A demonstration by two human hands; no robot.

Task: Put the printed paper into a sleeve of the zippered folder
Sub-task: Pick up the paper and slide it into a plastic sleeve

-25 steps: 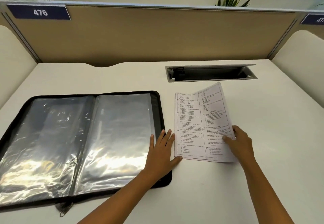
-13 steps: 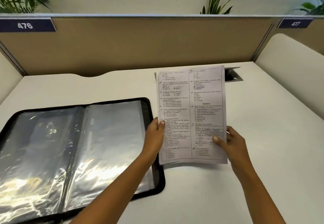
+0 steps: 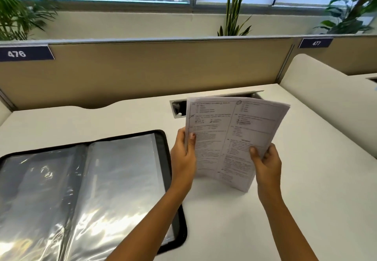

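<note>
The printed paper (image 3: 228,136) is held up off the white desk, bowed inward along its middle, text facing me. My left hand (image 3: 183,156) grips its left edge with the thumb on the front. My right hand (image 3: 265,164) pinches its lower right edge. The black zippered folder (image 3: 163,150) lies open flat on the desk to the left, showing two shiny clear plastic sleeves (image 3: 114,183). My left forearm crosses over the folder's right corner.
A cable slot (image 3: 179,109) with a raised lid is set in the desk behind the paper. A tan partition (image 3: 163,66) with labels 476 and 477 closes the back. A white side panel (image 3: 326,105) stands at right. Plants stand behind the partition.
The paper went from lying flat on the desk to being lifted and held upright in both hands, then bowed. My left hand left the folder and took the paper's left edge.
</note>
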